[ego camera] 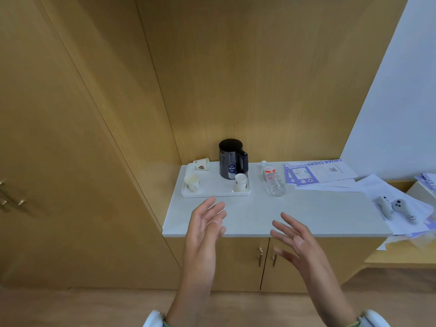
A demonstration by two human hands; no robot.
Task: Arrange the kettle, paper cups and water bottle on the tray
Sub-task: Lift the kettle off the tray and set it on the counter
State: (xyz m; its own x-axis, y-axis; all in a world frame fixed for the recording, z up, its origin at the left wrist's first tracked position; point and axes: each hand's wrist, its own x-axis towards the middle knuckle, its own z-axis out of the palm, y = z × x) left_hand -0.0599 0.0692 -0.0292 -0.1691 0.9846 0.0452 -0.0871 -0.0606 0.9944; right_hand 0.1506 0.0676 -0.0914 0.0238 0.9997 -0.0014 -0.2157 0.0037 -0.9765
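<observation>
A white tray (pixel 212 192) lies at the left end of a pale counter. A dark kettle (pixel 232 159) stands upright at the tray's back right. One paper cup (pixel 193 182) stands open side up at the tray's left. A second paper cup (pixel 240 182) stands upside down in front of the kettle. A third paper cup (pixel 201 164) lies on its side at the back left corner. A clear water bottle (pixel 273 181) lies on the counter, right of the tray. My left hand (pixel 205 227) and my right hand (pixel 295 239) hover open, in front of the tray, holding nothing.
Purple and white leaflets (pixel 318 174) lie at the counter's back right. More papers with two grey controllers (pixel 394 208) sit at the far right. Wooden wall panels rise behind and to the left. Cabinet doors with brass handles (pixel 266 256) are below the counter edge.
</observation>
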